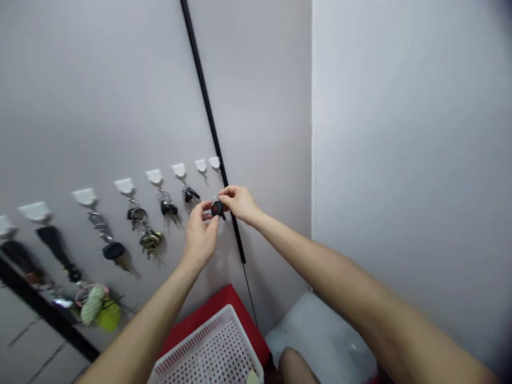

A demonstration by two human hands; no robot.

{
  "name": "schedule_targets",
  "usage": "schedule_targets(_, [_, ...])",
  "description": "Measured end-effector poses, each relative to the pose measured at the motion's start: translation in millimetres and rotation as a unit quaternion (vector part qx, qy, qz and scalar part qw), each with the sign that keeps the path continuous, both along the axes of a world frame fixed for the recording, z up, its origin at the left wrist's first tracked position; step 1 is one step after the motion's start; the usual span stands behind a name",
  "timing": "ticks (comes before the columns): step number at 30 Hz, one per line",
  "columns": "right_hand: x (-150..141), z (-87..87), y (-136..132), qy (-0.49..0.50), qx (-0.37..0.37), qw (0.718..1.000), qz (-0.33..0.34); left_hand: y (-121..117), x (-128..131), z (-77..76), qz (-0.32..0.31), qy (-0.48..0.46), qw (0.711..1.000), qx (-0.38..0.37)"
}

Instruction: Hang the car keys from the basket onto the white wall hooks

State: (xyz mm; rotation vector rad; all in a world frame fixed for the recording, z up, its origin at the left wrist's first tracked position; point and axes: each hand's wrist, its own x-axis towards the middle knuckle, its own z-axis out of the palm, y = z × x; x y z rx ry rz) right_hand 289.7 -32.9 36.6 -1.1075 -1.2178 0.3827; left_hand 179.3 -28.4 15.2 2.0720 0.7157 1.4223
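Keys (150,240) hanging from hooks (153,176) in row on panel (100,106), left of wall (412,133); basket (248,344) below

Both forearms are bare, slim at the wrists and broader toward the near elbows. The left hand (200,230) and right hand (242,204) have slender fingers; a rounded, seemingly bare knee (295,365) shows near.

White basket (238,326), red surface (231,292), black strip (205,96).

white basket (242,330) on red surface (252,330); slanted black strip (202,82); pale wall (400,133)
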Motion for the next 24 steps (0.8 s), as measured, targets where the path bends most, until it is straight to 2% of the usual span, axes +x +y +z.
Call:
schedule_targets(4, [0.9,28.9,19.3,-0.021,0.013,0.998,-0.052,3.8,0.5,23.5,0.07,0.051,0.993,0.082])
schedule_targets(8, [1.4,43.7,39.5,-0.088,0.018,0.984,-0.152,8.4,-0.5,38.3,0.125,0.115,0.98,0.101])
schedule_targets(11, [-0.7,48.3,50.8,-0.134,-0.005,0.969,-0.21,13.6,-2.7,41.5,0.143,0.161,0.972,0.098])
schedule_targets(14, [-3.0,48.9,55.6,-0.172,-0.032,0.958,-0.227,12.9,-10.5,36.4,0.137,0.179,0.969,0.103])
schedule_targets(17, [-1.4,44.7,52.0,-0.188,-0.045,0.958,-0.212,6.4,-31.0,18.5,0.108,0.192,0.971,0.092])
schedule_targets(20, [-1.8,27.6,37.0,-0.186,-0.004,0.957,-0.221,0.7,-67.7,-16.6,0.08,0.246,0.965,0.05])
schedule_targets(22, [-10.2,3.0,22.0,-0.19,0.036,0.956,-0.221,-1.9,-98.4,-47.8,0.078,0.31,0.948,0.007])
schedule_targets(24, [-28.7,-33.9,5.5,-0.209,0.033,0.962,-0.173,-5.6,-129.8,-80.7,0.085,0.376,0.922,-0.043])
